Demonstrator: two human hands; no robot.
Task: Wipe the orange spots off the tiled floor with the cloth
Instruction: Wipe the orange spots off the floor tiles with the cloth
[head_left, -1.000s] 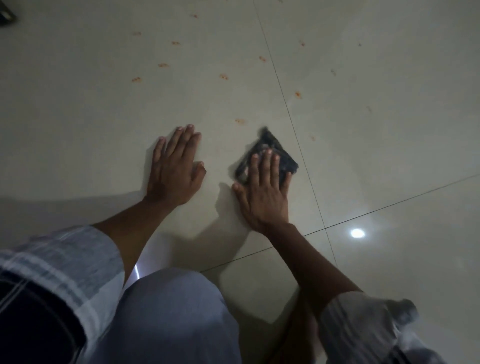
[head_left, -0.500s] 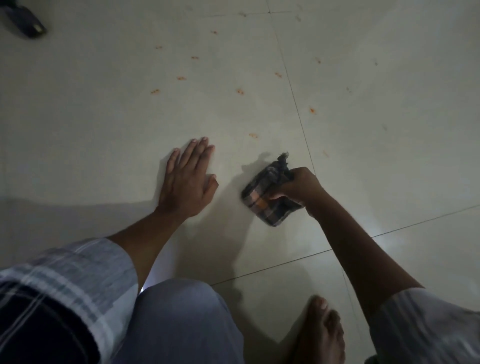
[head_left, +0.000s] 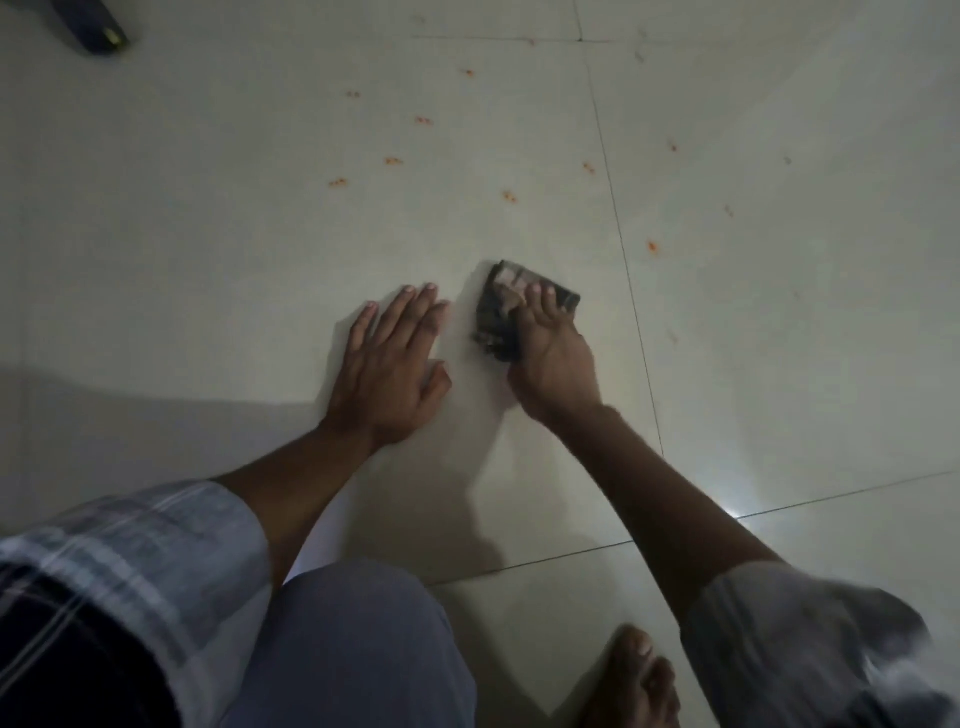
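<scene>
The floor (head_left: 182, 234) is pale glossy tile, dim, crossed by thin dark grout lines (head_left: 621, 249); one runs up the right of the hands, another slants across below the forearms, with a bright glare patch on it at the right. Orange spots (head_left: 423, 120) lie scattered over the far tiles, small and in little clusters, on both sides of the upright grout line; the nearest sits just beyond the cloth, to its right. Bare tile spreads wide to the left and right of the hands.

A knee (head_left: 358, 649) in grey cloth fills the bottom centre, with a bare foot (head_left: 636, 675) beside it. The left hand (head_left: 392, 364) lies flat and released on the tile, fingers spread. The right hand (head_left: 550, 358) presses down on the cloth (head_left: 501, 312), fingers over its near half, grasping it. The cloth is dark, checked, folded into a small pad, flat on the floor just right of the left hand's fingertips. A dark object (head_left: 96, 28) lies at the top left corner.
</scene>
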